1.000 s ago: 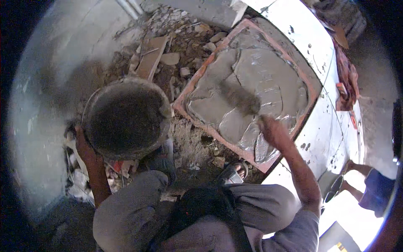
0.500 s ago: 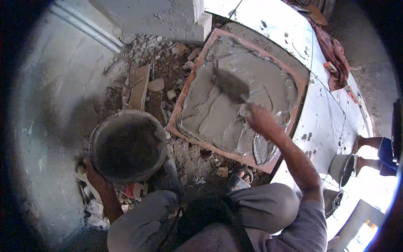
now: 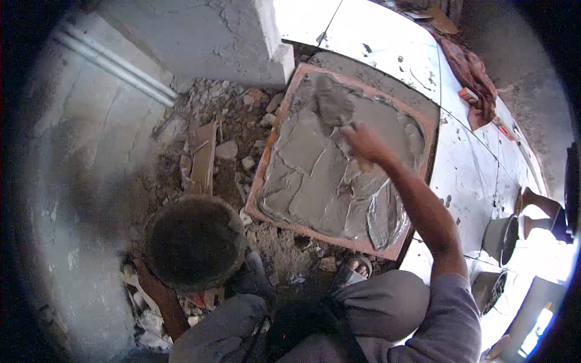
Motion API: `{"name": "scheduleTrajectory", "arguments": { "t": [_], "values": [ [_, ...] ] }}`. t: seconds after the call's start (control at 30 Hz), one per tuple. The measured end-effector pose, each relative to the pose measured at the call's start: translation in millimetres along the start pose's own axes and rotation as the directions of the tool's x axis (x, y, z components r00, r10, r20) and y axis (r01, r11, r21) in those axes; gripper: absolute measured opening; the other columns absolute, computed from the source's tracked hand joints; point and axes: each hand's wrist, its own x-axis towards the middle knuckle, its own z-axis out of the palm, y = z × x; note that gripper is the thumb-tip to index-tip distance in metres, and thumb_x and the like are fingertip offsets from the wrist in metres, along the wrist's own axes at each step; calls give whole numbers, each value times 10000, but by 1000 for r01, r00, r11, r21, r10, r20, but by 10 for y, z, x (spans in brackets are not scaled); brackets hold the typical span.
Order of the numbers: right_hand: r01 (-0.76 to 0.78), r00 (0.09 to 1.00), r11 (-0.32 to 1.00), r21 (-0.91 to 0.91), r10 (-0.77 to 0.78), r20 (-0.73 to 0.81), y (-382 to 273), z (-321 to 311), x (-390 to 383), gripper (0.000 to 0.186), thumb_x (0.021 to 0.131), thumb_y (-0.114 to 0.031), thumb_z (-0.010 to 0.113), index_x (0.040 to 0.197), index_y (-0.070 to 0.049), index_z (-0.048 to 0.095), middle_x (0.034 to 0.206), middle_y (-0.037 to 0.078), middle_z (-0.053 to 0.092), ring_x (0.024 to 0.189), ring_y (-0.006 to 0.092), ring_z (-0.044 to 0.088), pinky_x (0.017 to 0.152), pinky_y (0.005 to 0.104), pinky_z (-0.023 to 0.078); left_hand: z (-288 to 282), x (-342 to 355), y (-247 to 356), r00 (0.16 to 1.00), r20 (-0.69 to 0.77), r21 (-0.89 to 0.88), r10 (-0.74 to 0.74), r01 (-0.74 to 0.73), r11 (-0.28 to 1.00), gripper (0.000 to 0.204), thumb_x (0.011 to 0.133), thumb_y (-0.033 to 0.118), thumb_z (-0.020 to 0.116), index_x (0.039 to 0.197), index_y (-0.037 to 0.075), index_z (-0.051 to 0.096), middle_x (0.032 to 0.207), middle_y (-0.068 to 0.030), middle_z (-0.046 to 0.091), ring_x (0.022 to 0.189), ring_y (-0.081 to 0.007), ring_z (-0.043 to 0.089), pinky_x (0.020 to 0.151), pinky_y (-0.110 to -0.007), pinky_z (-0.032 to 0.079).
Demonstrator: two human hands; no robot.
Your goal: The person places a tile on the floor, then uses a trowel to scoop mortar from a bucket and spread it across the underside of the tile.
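- Your right hand point(image 3: 366, 145) is closed round the handle of the trowel point(image 3: 334, 106), its blade lying on the grey mortar point(image 3: 308, 175) in the upper middle of the frame.
- Your left hand point(image 3: 151, 284) is at the lower-left side of the dark bucket point(image 3: 233, 266), in the lower left of the frame; it is too dark there to tell whether the fingers grip it.
- The mortar covers most of the reddish slab point(image 3: 358, 242) in the centre, leaving a thin bare border.
- To spread it well, I would keep the blade nearly flat, with light, even pressure and long, overlapping strokes.
- The thick fold toward the slab's lower right looks heavier than the rest; work some of it toward the thinner places.
- Ease off near the border, so that nothing slops over onto the white floor tiles point(image 3: 466, 163) at the right.
- Keep the bucket clear of the slab's left corner; the two stand close.
- Compared with half a second ago, the trowel is nearer the slab's top corner.
- The slab and bucket both sit lower in the frame, and more wall shows at the upper left, so your view has probably tilted.
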Motion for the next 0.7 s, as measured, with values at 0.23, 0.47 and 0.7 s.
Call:
{"name": "scheduleTrajectory", "arguments": {
  "t": [0.23, 0.47, 0.7],
  "values": [
    [-108, 991, 994, 15, 106, 82, -418, 219, 603, 280, 764, -235, 569, 853, 30, 548, 697, 194, 544, 731, 358, 585, 668, 509, 412, 99, -61, 221, 875, 457, 688, 160, -462, 560, 436, 945, 340, 419, 1107, -52, 523, 1045, -139, 577, 916, -266, 563, 817, -386, 448],
    [-649, 536, 306, 696, 834, 133, 154, 503, -502, 234, 804, -210, 550, 811, 23, 527, 683, 152, 546, 649, 282, 595, 580, 412, 468, 135, 4, 111, 1000, 9, 246, -12, 10, 969, 444, 937, 353, 422, 1078, -53, 533, 1027, -141, 581, 914, -273, 560, 816, -383, 442],
    [-555, 707, 608, 568, 704, -63, -138, 268, -1386, 332, 839, -251, 481, 873, 76, 530, 747, 217, 571, 664, 323, 601, 619, 425, 480, 229, -39, 153, 998, -29, 176, -63, 68, 982, 451, 930, 365, 425, 1052, -54, 541, 1012, -143, 584, 913, -279, 558, 815, -380, 436]
  ]
}}
